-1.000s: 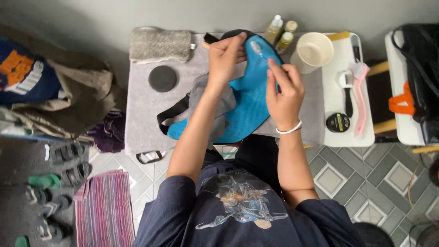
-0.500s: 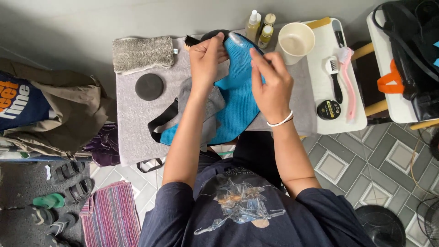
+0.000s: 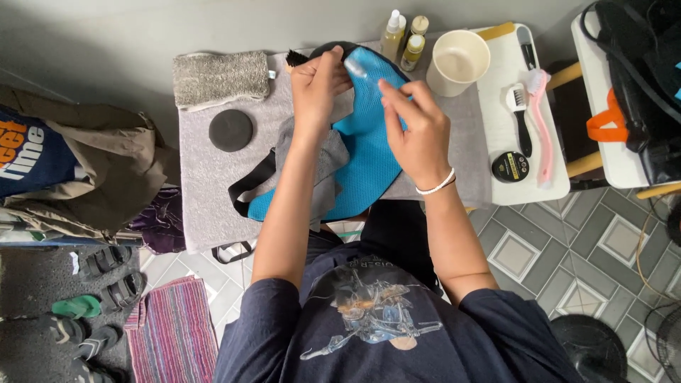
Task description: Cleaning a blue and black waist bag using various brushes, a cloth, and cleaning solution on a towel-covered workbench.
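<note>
Fingertips of left hand [image 3: 319, 85] pinched on far rim of blue mesh bag [image 3: 369, 152], thumb and forefinger closed tight around a small pale item [image 3: 355, 67], too blurred to identify. Right hand [image 3: 418, 135] just beside, fingers narrow and curled, tips pressed together over blue mesh; whether gripping anything, cannot tell. One white bracelet [image 3: 436, 186] around right wrist. One grey cloth [image 3: 319, 167] draped beneath left forearm, overlapping bag's left side. Black straps [image 3: 248, 186] trailing from bag toward near left, one loop hanging over table edge.

Bag resting at centre of one grey-covered table [image 3: 206, 184]. Left of hands: one round black disc [image 3: 230, 130], and farther back one folded grey-brown towel [image 3: 221, 78]. Far side, right of left hand: three small bottles [image 3: 406, 39] clustered together, touching or nearly so. Right of those, one cream cup [image 3: 457, 62] on a white board [image 3: 511, 188]. Same board carrying two brushes, one black-and-white [image 3: 521, 117], one pink [image 3: 543, 120], lying side by side, plus one small round black tin [image 3: 510, 167] nearer.

Far right: one black bag with orange strap [image 3: 624, 92]. Left edge: heap of clothes [image 3: 78, 170]. Near left on floor: one striped mat [image 3: 174, 330], several sandals [image 3: 103, 276].
</note>
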